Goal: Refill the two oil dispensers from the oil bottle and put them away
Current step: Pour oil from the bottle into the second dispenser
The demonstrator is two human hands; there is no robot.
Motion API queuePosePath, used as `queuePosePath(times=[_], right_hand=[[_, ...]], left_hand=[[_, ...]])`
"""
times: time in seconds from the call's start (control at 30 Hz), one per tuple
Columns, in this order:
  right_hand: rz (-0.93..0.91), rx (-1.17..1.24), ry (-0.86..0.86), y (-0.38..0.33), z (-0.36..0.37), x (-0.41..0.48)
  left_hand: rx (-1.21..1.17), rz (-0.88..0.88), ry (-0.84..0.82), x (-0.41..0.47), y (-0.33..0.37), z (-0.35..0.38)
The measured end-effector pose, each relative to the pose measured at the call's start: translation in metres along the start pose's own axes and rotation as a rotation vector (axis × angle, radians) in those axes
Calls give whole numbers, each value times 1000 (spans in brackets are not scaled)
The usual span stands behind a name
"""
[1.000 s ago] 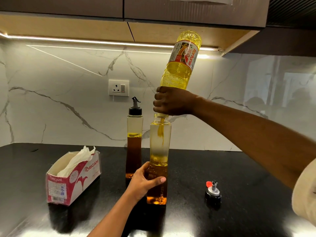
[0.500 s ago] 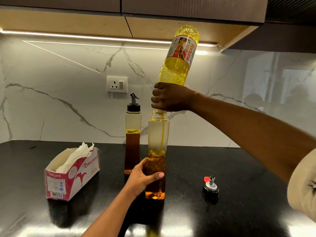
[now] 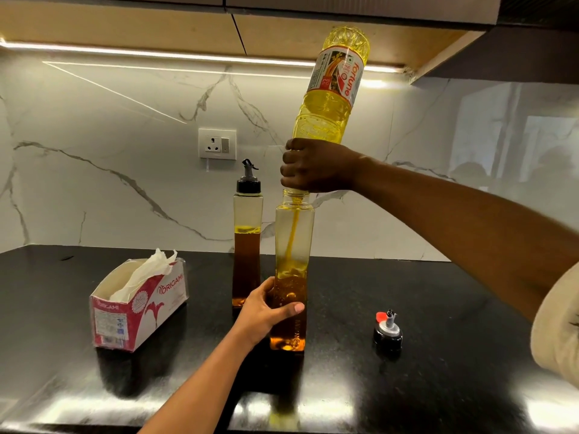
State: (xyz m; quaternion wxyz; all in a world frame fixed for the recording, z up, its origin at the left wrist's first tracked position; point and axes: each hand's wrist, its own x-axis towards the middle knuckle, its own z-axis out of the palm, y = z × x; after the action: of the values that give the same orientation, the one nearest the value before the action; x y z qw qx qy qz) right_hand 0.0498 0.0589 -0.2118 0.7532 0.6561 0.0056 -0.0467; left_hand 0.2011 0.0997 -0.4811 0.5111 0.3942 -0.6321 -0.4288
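My right hand (image 3: 316, 166) grips the neck of the yellow oil bottle (image 3: 332, 89), which is turned upside down over the open dispenser (image 3: 293, 245). A thin stream of oil runs from its mouth down into that tall clear dispenser, now about half full. My left hand (image 3: 266, 311) holds the dispenser's lower part on the black counter (image 3: 438, 386). Its spout cap (image 3: 388, 332) lies on the counter to the right. Just behind and to the left stands a second dispenser (image 3: 247, 245), capped, with dark oil to about mid height.
An open red and white tissue box (image 3: 138, 303) lies on the counter at the left. A wall socket (image 3: 217, 144) sits on the marble backsplash. Cabinets with a light strip hang overhead.
The oil level in the open dispenser has risen while the pouring goes on. Both hands keep their holds in the same places.
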Motion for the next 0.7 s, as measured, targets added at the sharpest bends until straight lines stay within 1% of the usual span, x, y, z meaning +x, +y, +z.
queuePosePath(times=[0.5, 0.7], right_hand=[[22, -1, -39, 0, 0, -1], [3, -2, 5, 0, -1, -1]], left_hand=[[-12, 3, -16, 0, 0, 0], [-2, 14, -13, 0, 0, 0]])
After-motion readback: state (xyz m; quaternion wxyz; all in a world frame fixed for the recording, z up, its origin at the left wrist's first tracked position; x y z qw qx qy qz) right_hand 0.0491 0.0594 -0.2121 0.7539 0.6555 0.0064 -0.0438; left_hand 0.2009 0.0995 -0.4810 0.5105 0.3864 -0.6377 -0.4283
